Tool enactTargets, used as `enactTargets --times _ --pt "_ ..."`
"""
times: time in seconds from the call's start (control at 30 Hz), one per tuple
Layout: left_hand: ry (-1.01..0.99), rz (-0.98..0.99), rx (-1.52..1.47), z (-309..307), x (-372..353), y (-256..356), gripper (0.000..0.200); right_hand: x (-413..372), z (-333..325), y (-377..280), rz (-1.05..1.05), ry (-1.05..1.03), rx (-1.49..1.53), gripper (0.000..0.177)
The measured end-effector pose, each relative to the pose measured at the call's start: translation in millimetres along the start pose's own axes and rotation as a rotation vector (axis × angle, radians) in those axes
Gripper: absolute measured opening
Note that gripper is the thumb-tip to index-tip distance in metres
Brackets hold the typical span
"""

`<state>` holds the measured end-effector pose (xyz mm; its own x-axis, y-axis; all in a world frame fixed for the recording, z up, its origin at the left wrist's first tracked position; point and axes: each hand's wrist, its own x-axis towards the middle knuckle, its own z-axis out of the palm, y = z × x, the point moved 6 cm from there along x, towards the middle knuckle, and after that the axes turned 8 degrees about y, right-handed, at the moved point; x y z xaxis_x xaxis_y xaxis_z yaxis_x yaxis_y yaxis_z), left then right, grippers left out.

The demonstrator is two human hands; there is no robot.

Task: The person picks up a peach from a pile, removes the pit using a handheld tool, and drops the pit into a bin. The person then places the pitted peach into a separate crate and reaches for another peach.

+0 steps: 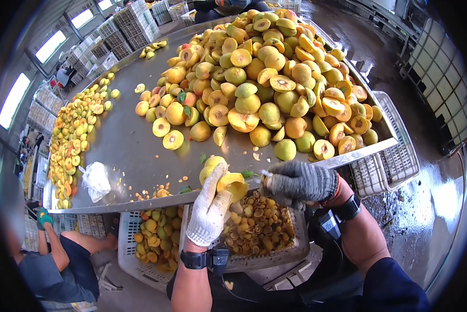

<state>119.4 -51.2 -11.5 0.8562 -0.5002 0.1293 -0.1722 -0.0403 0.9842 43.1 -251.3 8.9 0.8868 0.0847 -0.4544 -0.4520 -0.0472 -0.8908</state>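
Note:
My left hand [208,213], in a white knit glove, is closed around yellow peach halves [234,185] over the table's front edge. One half has its hollowed side turned up. Just to the right, my right hand [305,180], in a grey glove, is curled shut. A pale tip and something brown show at its fingers, too blurred to name. Beyond both hands rises a large heap of halved peaches [247,104], many with cut faces showing. Below my hands is a white crate [272,260] of brown stones and fruit scraps.
The metal table [124,135] has a raised rim. More peach halves [72,140] line its left side near a white plastic bag [95,181]. A crate of peaches [125,244] stands at lower left, white crates [394,140] at right. Another person [62,270] sits at left.

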Motion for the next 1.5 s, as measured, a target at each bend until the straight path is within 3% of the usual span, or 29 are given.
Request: enactTargets --times 0.07,0.13,0.23,0.33,0.5,0.6,0.67,0.73,0.77,0.83,0.87,0.93,0.97,1.03,1.07,1.1,1.13,1.23,1.33,1.5 --pt "0.001 -0.082 -0.127 2.9 -0.3 7.0 0.056 3.5 -11.8 -7.1 -0.085 0.078 0.016 0.042" --pt "0.018 0.061 0.028 2.7 3.3 19.3 0.061 -1.5 -9.8 -18.1 -0.147 0.158 0.095 0.036" --pt "0.046 -0.023 0.047 0.7 3.3 9.7 0.066 12.9 -8.4 -12.9 -0.379 0.288 -0.12 0.034" --pt "0.039 0.016 0.202 5.8 0.0 7.6 0.066 16.9 9.0 -19.5 -0.706 0.448 -0.311 0.038" --pt "0.045 -0.002 0.352 13.9 -7.2 14.8 0.061 22.7 37.9 -23.6 -0.761 0.46 -0.676 0.054" --pt "-0.012 0.067 0.384 13.6 -6.7 25.6 0.056 20.7 48.7 -30.1 -0.654 0.407 -0.773 0.049" --pt "-0.034 0.135 0.394 9.0 -8.0 22.8 0.057 23.9 52.6 -27.6 -0.735 0.415 -0.735 0.04" --pt "-0.03 -0.271 0.088 3.6 -14.8 10.6 0.058 27.5 51.9 -25.3 -0.786 0.437 -0.646 0.034" --pt "-0.026 -0.47 -0.07 3.5 -20.9 6.7 0.059 32.8 43.4 -19.1 -0.617 0.402 -0.356 0.031" --pt "0.013 -0.463 -0.224 0.9 -23.7 15.2 0.057 29.4 33.1 -19.1 -0.254 0.295 0.132 0.022" --pt "0.034 -0.456 -0.299 -0.8 -24.5 18.0 0.056 22.2 28.6 -26.5 -0.217 0.306 0.094 0.023" --pt "0.11 -0.422 -0.367 -7.3 -26.3 7.9 0.053 24.5 23.9 -22.3 -0.336 0.37 -0.155 0.024" --pt "0.143 -0.412 -0.442 -9.4 -25.9 6.0 0.051 23.8 33.4 -25.5 -0.475 0.324 -0.126 0.028" --pt "0.155 -0.392 -0.546 -14.8 -25.5 -3.3 0.045 13.9 50.3 -19.5 -0.366 0.196 -0.146 0.028" --pt "0.179 -0.301 -0.453 -19.2 -23.9 -7.2 0.046 11.8 58.3 -17.0 -0.341 0.119 -0.23 0.029" --pt "0.201 -0.211 -0.361 -21.8 -22.2 -10.6 0.046 8.8 63.7 -19.8 -0.486 0.161 -0.41 0.032" --pt "0.22 -0.124 -0.268 -22.6 -19.4 -4.6 0.047 10.4 67.8 -17.4 -0.488 0.162 -0.441 0.033" --pt "0.276 -0.06 -0.159 -16.5 -22.0 15.5 0.047 16.4 79.8 -15.3 -0.447 0.196 -0.557 0.035" --pt "0.335 -0.049 -0.123 -10.2 -21.0 23.0 0.045 14.2 93.1 -3.7 -1.003 0.465 -0.92 0.027" --pt "0.372 -0.035 -0.081 -6.3 -21.5 13.1 0.043 17.4 97.2 -1.4 -1.03 0.471 -0.879 0.032"
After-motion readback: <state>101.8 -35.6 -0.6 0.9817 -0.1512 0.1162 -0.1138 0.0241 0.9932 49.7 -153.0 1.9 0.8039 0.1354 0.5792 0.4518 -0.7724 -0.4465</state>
